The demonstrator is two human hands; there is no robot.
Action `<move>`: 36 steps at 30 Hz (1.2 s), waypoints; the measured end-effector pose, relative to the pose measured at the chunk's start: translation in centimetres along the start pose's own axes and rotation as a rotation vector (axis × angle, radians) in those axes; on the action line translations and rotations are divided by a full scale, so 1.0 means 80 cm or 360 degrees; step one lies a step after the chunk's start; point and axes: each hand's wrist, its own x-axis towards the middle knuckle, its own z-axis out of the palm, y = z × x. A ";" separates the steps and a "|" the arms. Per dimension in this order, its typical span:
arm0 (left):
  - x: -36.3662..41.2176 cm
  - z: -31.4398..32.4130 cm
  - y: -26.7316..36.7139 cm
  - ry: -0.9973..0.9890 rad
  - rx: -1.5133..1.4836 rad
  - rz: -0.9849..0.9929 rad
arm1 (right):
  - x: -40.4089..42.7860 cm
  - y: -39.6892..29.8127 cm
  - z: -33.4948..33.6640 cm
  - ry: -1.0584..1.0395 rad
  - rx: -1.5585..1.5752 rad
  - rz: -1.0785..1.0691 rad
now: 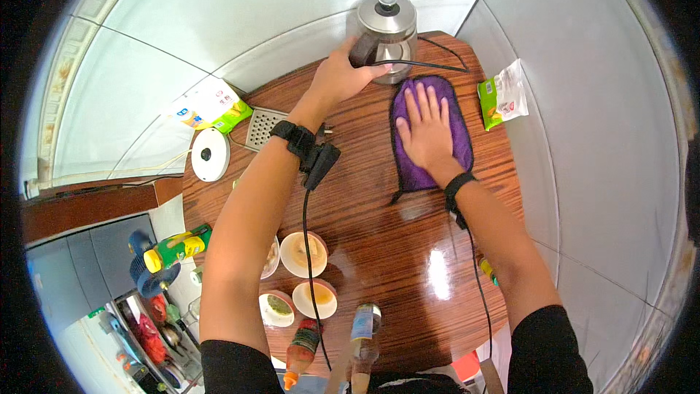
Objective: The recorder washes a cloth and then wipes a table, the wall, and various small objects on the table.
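My left hand (pixel 342 74) is at the dark handle of an electric kettle (pixel 387 22) with a glass body and steel lid, at the table's far side. Its fingers wrap the handle and are partly hidden behind it; a black cord (pixel 421 63) runs past the thumb tip. My right hand (pixel 429 131) lies flat, fingers spread, on a purple cloth (pixel 418 178) with a black edge. This cloth is spread on the wood-grain table (pixel 355 191), just in front of the kettle.
A metal grater (pixel 262 126), a white kettle base (pixel 210 154) and a food packet (pixel 227 115) sit at left. Another packet (pixel 503 96) stands by the right wall. Several bowls (pixel 304 254), a sauce bottle (pixel 302 347) and a clear bottle (pixel 365 339) are nearer me. Cords hang from both wrists.
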 end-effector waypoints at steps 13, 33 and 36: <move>-0.027 0.053 0.069 -0.0032 0.0015 -0.0106 | 0.021 -0.115 -0.061 -0.1097 -0.0143 -0.0507; -0.132 0.089 0.092 0.0200 -0.0034 0.0859 | 0.143 -0.113 0.062 0.0055 0.0222 -0.0560; -0.126 0.094 0.097 0.0190 -0.0008 0.0884 | 0.131 -0.109 0.052 -0.0038 0.0257 -0.0798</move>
